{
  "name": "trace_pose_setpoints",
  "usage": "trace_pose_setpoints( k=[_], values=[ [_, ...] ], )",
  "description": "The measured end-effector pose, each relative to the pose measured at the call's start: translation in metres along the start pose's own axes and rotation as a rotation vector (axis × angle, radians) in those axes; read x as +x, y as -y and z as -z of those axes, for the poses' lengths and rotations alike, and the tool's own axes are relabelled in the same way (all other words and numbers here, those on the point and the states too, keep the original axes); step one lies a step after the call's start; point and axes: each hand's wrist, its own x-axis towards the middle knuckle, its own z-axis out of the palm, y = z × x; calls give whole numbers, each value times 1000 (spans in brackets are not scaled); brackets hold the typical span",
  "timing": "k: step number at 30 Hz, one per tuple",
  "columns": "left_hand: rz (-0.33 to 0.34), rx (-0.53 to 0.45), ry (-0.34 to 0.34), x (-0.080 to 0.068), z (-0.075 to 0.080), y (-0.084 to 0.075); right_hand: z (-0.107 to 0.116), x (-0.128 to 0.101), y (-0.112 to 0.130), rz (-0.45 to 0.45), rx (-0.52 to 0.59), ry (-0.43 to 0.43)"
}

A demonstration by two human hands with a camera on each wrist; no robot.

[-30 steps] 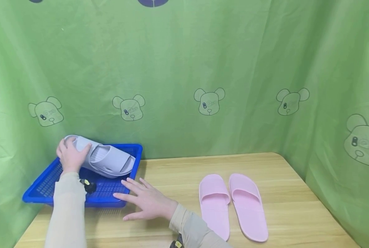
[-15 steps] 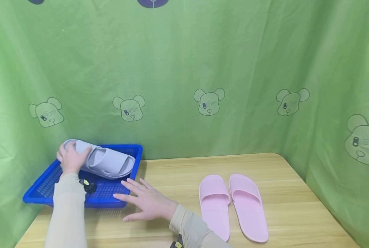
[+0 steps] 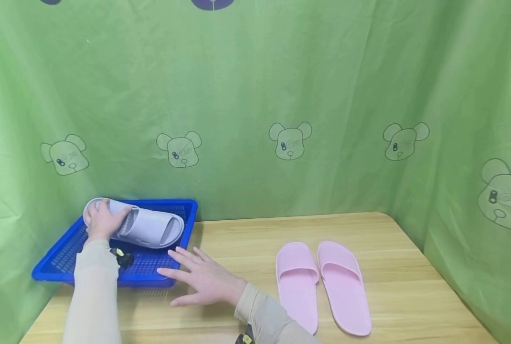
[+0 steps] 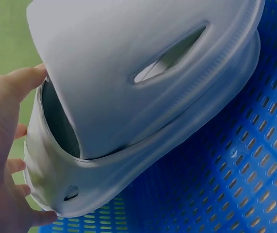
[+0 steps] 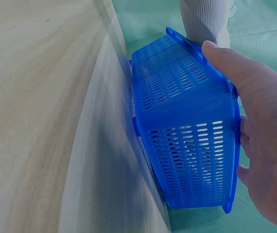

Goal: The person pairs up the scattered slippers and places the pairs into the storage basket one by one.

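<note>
My left hand (image 3: 102,223) grips the heel end of grey-lavender slippers (image 3: 150,226) that lie in the blue basket (image 3: 193,211). Close up in the left wrist view, one slipper (image 4: 94,82) lies over a second slipper (image 4: 94,177), with thumb and fingers spread along their edge. The stack rests slanted along the basket's back, strap ends toward the right. My right hand (image 3: 206,283), its fingers spread, is at the basket's front right corner, fingertips right by the rim. The right wrist view shows the basket's slotted outer wall (image 5: 189,160) beside that hand.
A pair of pink slippers, one on the left (image 3: 299,298) and one on the right (image 3: 350,303), lies on the wooden table (image 3: 414,296). Green curtain (image 3: 238,95) with bear heads hangs around the back and sides. The basket stands at the table's left edge.
The grey slippers have sunk lower into the basket and turned flatter, moving slightly left, with my left hand following. My right hand and the pink slippers have stayed put.
</note>
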Motion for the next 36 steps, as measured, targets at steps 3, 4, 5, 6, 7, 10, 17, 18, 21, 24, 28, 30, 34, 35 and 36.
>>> trace_pose_setpoints(
  k=[3, 4, 5, 6, 7, 10, 17, 18, 21, 24, 28, 30, 34, 35, 36],
  values=[
    [-11, 25, -18, -1, -1, 0, 0, 0, 1, -3, 3, 3],
    [-17, 34, -26, -1, -1, 0, 0, 0, 1, -4, 5, 4],
    [-23, 41, -35, -1, -1, 0, 0, 0, 1, -5, 4, 5],
    [-29, 48, -46, -1, -1, 0, 1, 0, 1, -6, 4, 6],
    [-34, 53, -56, -1, -1, -1, 1, 0, 1, -7, 5, 6],
    [-41, 60, -78, 0, -1, -3, 2, -1, 0, -7, 4, 4],
    [-26, 69, -88, 1, 1, -6, 0, -1, -2, -12, 14, 7],
    [-22, 67, -88, 1, 1, -6, 0, -1, -2, -12, 15, 7],
    [-12, 59, -90, -1, 2, -8, 0, -1, -4, -11, 22, 8],
    [2, 46, -99, -3, 3, -9, -1, -1, -5, -9, 40, 4],
    [15, 28, -108, -5, 4, -12, 0, -1, -7, -5, 58, -10],
    [18, 23, -108, -6, 4, -13, 1, -1, -8, -4, 60, -14],
    [23, 20, -111, -9, 6, -15, 2, -1, -8, 1, 55, -21],
    [24, 19, -113, -9, 6, -16, 2, -2, -8, 1, 59, -20],
    [24, 18, -116, -9, 6, -16, 2, -2, -8, 0, 62, -19]
  ],
)
